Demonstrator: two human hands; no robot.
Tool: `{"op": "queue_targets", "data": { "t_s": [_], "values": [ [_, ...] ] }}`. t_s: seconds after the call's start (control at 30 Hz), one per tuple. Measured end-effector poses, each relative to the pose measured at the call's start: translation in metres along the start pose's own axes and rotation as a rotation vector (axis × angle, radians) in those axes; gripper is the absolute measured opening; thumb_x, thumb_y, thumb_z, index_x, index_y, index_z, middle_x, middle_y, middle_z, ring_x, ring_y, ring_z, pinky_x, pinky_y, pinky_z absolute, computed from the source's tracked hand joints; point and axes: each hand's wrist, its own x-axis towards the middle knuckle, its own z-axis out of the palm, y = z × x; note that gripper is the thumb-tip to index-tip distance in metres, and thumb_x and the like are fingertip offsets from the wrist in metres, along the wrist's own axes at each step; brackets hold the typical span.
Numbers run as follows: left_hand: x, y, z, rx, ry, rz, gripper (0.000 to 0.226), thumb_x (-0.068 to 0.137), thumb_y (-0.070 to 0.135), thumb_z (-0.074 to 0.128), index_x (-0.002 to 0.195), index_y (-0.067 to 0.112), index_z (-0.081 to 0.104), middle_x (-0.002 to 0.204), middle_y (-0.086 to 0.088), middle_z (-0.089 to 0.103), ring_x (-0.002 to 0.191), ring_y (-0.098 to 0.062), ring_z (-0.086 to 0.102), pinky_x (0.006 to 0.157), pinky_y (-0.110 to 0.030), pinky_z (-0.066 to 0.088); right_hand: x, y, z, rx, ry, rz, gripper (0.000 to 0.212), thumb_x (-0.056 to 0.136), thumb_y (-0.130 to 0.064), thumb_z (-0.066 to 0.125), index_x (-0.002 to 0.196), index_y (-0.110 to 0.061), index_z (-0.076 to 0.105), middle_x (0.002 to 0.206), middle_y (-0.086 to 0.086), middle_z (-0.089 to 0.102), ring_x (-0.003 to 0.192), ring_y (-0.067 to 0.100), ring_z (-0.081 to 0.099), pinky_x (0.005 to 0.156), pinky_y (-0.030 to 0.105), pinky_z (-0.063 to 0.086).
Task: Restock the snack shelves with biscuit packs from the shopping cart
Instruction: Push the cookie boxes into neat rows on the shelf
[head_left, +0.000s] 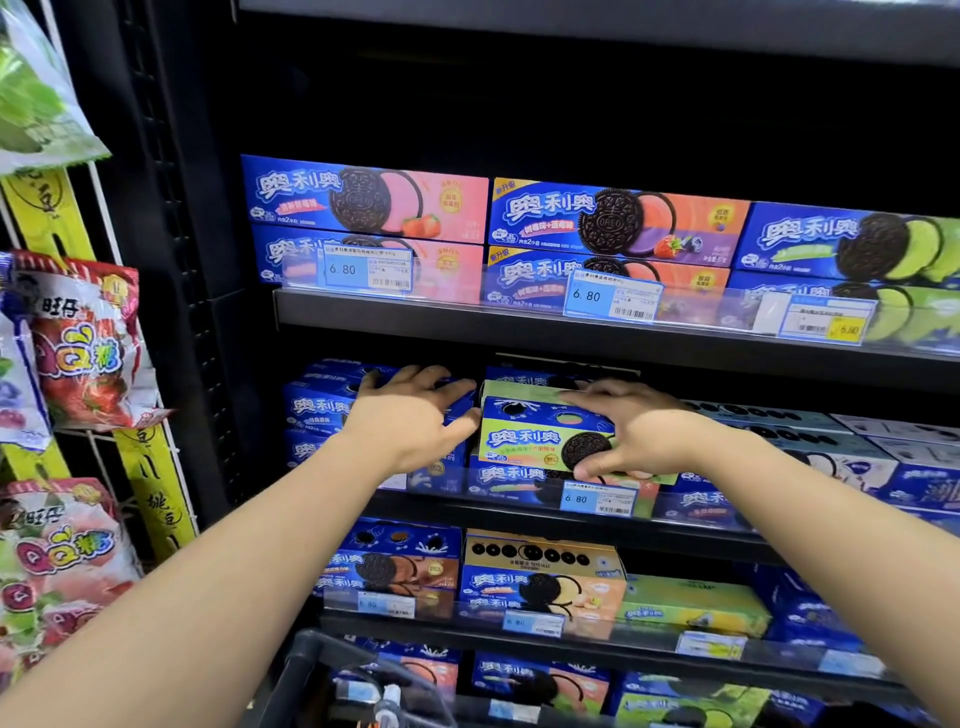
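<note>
Two hands reach into one shelf bay. The right hand grips a lime-and-blue Oreo box, thumb on its front beside the printed dark cookie, fingers over its green top. Left of the grip, the left hand rests with relaxed fingers on a blue Oreo stack, its thumb at the box's left edge. Above the grip a dark gap runs under the upper shelf.
</note>
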Motion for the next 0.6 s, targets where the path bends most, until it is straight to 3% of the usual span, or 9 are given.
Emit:
{"op": "queue_targets", "data": {
  "t_s": [0.13,0.27,0.37,0.47,0.53,0.6],
  "values": [
    [0.0,-0.002,-0.001,-0.025,-0.036,0.012,0.067,0.092,0.074,0.003,0.152,0.052,0.024,0.161,0.015,0.026,0.149,-0.015,0.02,0.119,-0.059,0.014,0.001,-0.001,-0.001,-0.001,-0.012,-0.023,0.102,0.067,-0.08,0.069,0.15,-0.06,0.014,0.163,-0.01,0.021,0.147,0.021,0.027,0.115,0.036,0.03],
    [0.0,0.005,0.002,-0.017,0.006,-0.028,0.061,0.099,0.064,0.008,0.152,0.045,0.03,0.159,0.014,0.032,0.146,-0.015,0.026,0.118,-0.056,0.017,0.006,-0.005,-0.002,0.0,-0.036,-0.003,0.103,0.067,-0.081,0.067,0.151,-0.058,0.012,0.164,-0.009,0.018,0.149,0.022,0.025,0.116,0.038,0.03],
    [-0.006,0.013,0.009,-0.041,0.143,-0.055,0.057,0.103,0.056,0.011,0.15,0.037,0.038,0.154,0.01,0.041,0.143,-0.017,0.032,0.119,-0.052,0.016,0.008,-0.009,0.0,0.007,-0.041,0.0,0.103,0.072,-0.08,0.064,0.154,-0.053,0.009,0.166,-0.006,0.015,0.151,0.022,0.021,0.12,0.041,0.026],
    [-0.027,0.02,0.02,-0.039,0.409,0.019,0.058,0.104,0.05,0.02,0.147,0.024,0.049,0.148,0.0,0.05,0.139,-0.023,0.041,0.12,-0.051,0.021,0.003,-0.015,0.003,-0.055,-0.013,0.018,0.101,0.076,-0.082,0.057,0.156,-0.05,0.004,0.168,-0.004,0.009,0.154,0.023,0.013,0.124,0.043,0.016],
    [-0.043,0.023,0.033,0.006,0.543,0.138,0.053,0.105,0.046,0.03,0.144,0.017,0.051,0.147,-0.005,0.05,0.141,-0.028,0.04,0.118,-0.055,0.025,-0.005,-0.021,0.008,-0.155,0.08,0.037,0.1,0.079,-0.084,0.05,0.157,-0.046,0.0,0.169,-0.003,0.005,0.155,0.025,0.009,0.124,0.044,0.006],
    [-0.054,0.026,0.047,0.072,0.551,0.212,0.051,0.107,0.042,0.032,0.149,0.016,0.044,0.154,-0.006,0.042,0.147,-0.028,0.032,0.118,-0.056,0.024,-0.015,-0.029,0.015,-0.238,0.269,0.036,0.096,0.085,-0.08,0.045,0.159,-0.038,0.0,0.169,0.002,0.008,0.154,0.025,0.011,0.124,0.043,0.002]
  ]
}}
